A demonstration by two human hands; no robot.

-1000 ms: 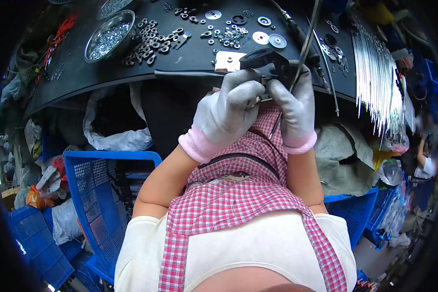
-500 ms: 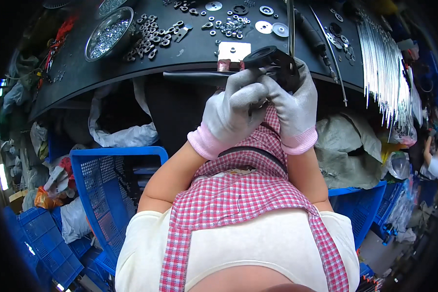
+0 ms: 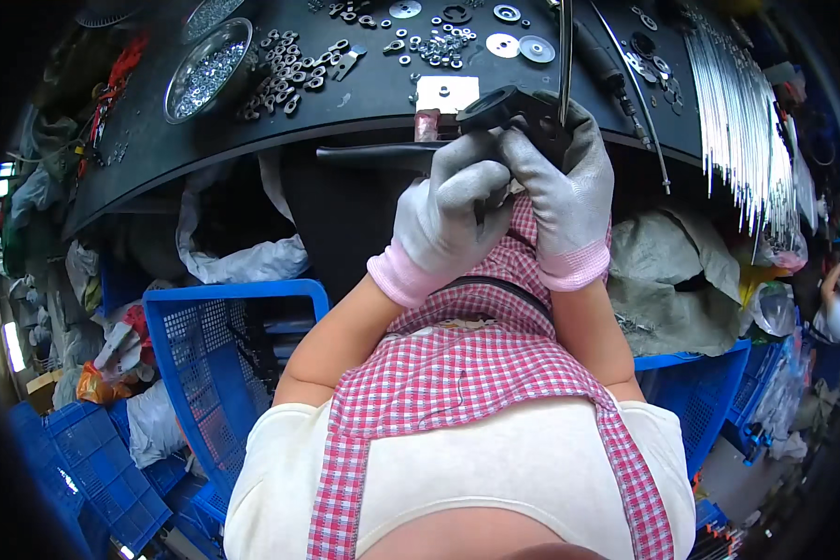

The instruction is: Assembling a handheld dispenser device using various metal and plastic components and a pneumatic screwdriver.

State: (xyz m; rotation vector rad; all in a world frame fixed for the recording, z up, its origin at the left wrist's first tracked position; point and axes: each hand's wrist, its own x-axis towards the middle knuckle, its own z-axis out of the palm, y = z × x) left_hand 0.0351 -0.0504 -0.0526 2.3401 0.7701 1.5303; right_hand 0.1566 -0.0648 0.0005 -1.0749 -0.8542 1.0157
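Both hands wear white-grey gloves with pink cuffs and meet at the table's front edge. My left hand (image 3: 453, 210) is closed, fingers curled against a black part with a rounded end (image 3: 491, 108). My right hand (image 3: 571, 201) wraps the same black part from the other side, thumb pressed toward the left fingers. A slim metal rod (image 3: 566, 56) rises just above the right hand; whether it joins the part is hidden. From behind the left hand a black bar-like piece (image 3: 373, 154) sticks out leftward. Just beyond the hands sits a white plate (image 3: 448, 91) with a small nut on it.
On the dark table (image 3: 345, 103) lie a metal bowl of small hardware (image 3: 207, 73), loose metal clamps (image 3: 289, 70), nuts (image 3: 443, 47), discs (image 3: 536, 49), a power-driver-like tool (image 3: 607, 70) and a bundle of thin rods (image 3: 733, 121). Blue crates (image 3: 233, 291) stand beside me.
The black part has tilted slightly and shifted a little left, and the rod's lower end shows more against the right glove. Both hands keep their grip.
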